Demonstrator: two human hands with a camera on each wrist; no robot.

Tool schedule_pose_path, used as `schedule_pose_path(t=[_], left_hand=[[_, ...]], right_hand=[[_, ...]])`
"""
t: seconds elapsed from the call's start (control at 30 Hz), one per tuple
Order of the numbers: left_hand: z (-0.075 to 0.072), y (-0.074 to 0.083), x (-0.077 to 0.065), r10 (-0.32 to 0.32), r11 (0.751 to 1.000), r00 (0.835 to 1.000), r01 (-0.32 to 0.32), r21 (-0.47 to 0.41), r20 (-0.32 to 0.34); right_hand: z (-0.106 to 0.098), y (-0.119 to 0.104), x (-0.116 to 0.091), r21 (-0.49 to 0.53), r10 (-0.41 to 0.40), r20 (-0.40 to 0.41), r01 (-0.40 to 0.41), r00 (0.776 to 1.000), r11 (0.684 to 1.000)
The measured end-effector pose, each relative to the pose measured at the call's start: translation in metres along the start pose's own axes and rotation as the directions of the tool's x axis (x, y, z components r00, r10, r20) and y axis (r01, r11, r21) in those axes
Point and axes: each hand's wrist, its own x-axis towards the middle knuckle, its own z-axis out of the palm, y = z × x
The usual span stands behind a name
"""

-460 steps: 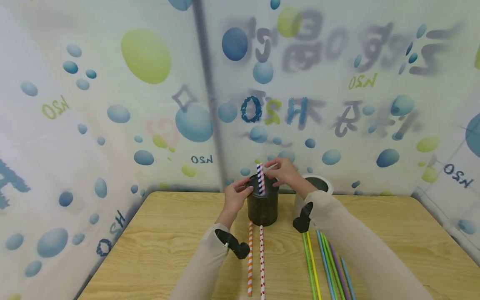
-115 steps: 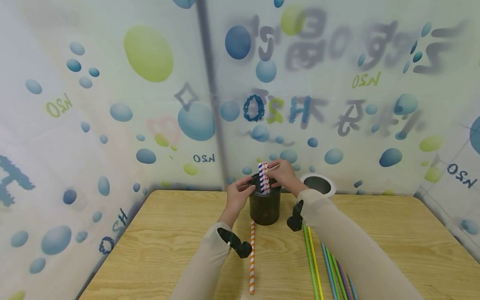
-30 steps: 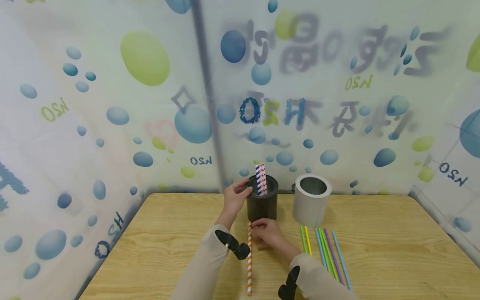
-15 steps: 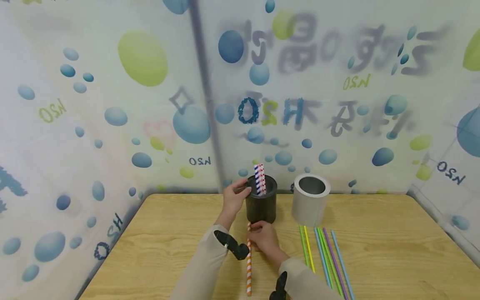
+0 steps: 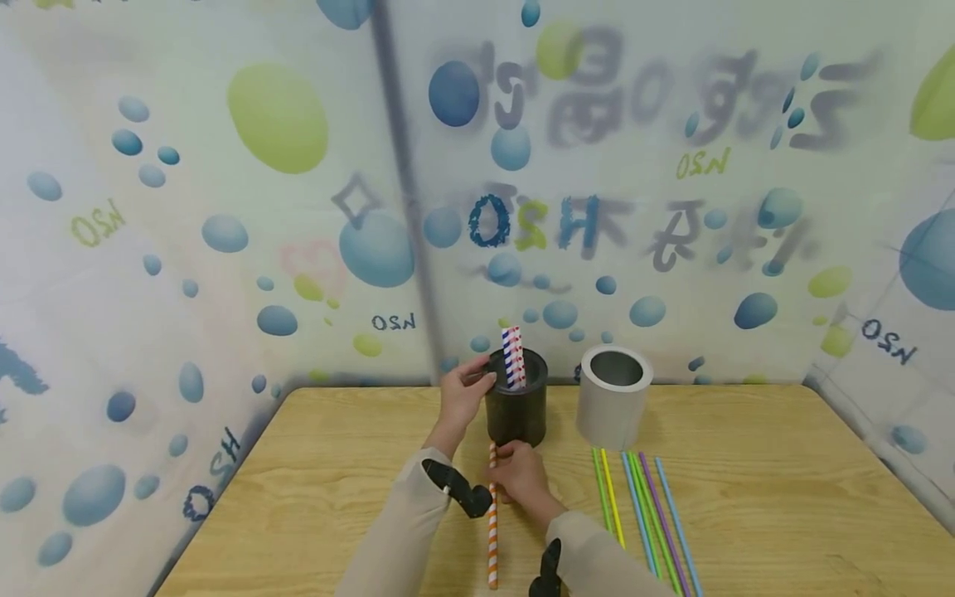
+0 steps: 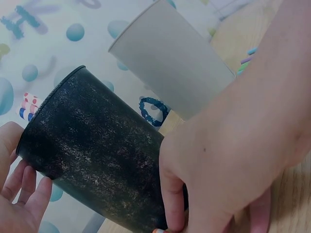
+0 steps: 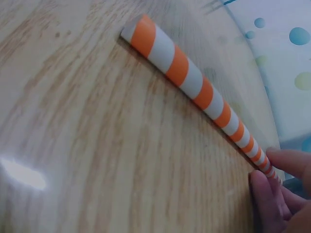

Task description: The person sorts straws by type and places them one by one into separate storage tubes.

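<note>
My left hand [image 5: 460, 404] holds the black cup [image 5: 516, 417] at its rim, on the left side. Standing in that cup are several patterned paper straws [image 5: 513, 356], one with blue stripes, one with pink, one with red dots. An orange-and-white striped paper straw [image 7: 203, 93] lies on the table in front of the cup. My right hand [image 5: 520, 474] pinches it near its far end, thumb on one side and fingers on the other. In the left wrist view, the back of the right hand [image 6: 228, 150] covers most of that straw.
To the right stands a light grey cup [image 5: 613, 408]. In front of it lie several plain straws in green, yellow, blue and purple, including a purple straw [image 5: 666, 522]. A printed curtain [image 5: 671, 191] hangs behind the wooden table [image 5: 336, 464].
The red-dotted straw, earlier on the table, now stands in the black cup. My right hand has come down from the cup to the orange-striped straw; the left hand stays at the rim.
</note>
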Motion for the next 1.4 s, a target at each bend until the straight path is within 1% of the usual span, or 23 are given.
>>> schedule_pose_path(t=[0.13, 0.17, 0.37, 0.4, 0.5, 0.7, 0.9, 1.07, 1.17, 1.27, 1.4], left_hand=[[-0.001, 0.0, -0.001, -0.011, 1.0, 1.0, 0.011, -0.001, 0.004], [-0.002, 0.005, -0.004, -0.018, 1.0, 1.0, 0.018, -0.002, 0.009], [-0.001, 0.004, -0.003, -0.015, 1.0, 1.0, 0.015, -0.005, 0.014], [-0.001, -0.002, 0.0, -0.009, 1.0, 1.0, 0.009, -0.005, 0.011], [-0.001, -0.001, 0.0, -0.009, 1.0, 1.0, 0.009, -0.008, 0.008], [0.0, 0.0, 0.0, -0.033, 0.999, 0.999, 0.033, -0.004, 0.008], [-0.001, -0.001, 0.001, -0.039, 0.999, 0.999, 0.039, -0.004, 0.018], [-0.001, -0.003, 0.002, -0.036, 0.999, 0.999, 0.037, -0.018, 0.029], [-0.001, -0.002, 0.002, -0.033, 0.999, 0.999, 0.034, -0.022, 0.023], [-0.001, 0.0, 0.0, -0.028, 1.0, 1.0, 0.028, -0.01, 0.015], [-0.001, 0.001, -0.003, -0.02, 1.0, 1.0, 0.02, 0.005, 0.006]], right_hand=[[0.001, -0.003, -0.003, 0.015, -0.011, 0.006, 0.011, 1.0, 1.0], [0.001, -0.003, -0.003, 0.011, -0.011, 0.007, 0.011, 1.0, 1.0], [0.002, -0.002, -0.002, -0.01, -0.017, 0.007, 0.017, 1.0, 1.0], [0.002, -0.002, -0.002, -0.012, -0.018, 0.007, 0.018, 1.0, 1.0], [0.002, -0.002, -0.002, -0.021, -0.023, 0.008, 0.023, 1.0, 1.0], [0.002, -0.002, -0.002, -0.029, -0.029, 0.008, 0.03, 1.0, 0.999], [-0.001, -0.002, -0.001, -0.03, -0.018, 0.032, 0.019, 0.999, 0.999], [-0.005, -0.001, 0.001, 0.007, 0.006, 0.065, -0.007, 0.998, 1.0], [-0.007, 0.001, 0.003, 0.048, 0.0, 0.08, -0.003, 0.997, 0.999], [-0.008, 0.005, 0.005, 0.076, -0.011, 0.093, 0.004, 0.996, 0.997], [-0.011, 0.006, 0.007, 0.087, 0.001, 0.114, -0.011, 0.993, 0.996]])
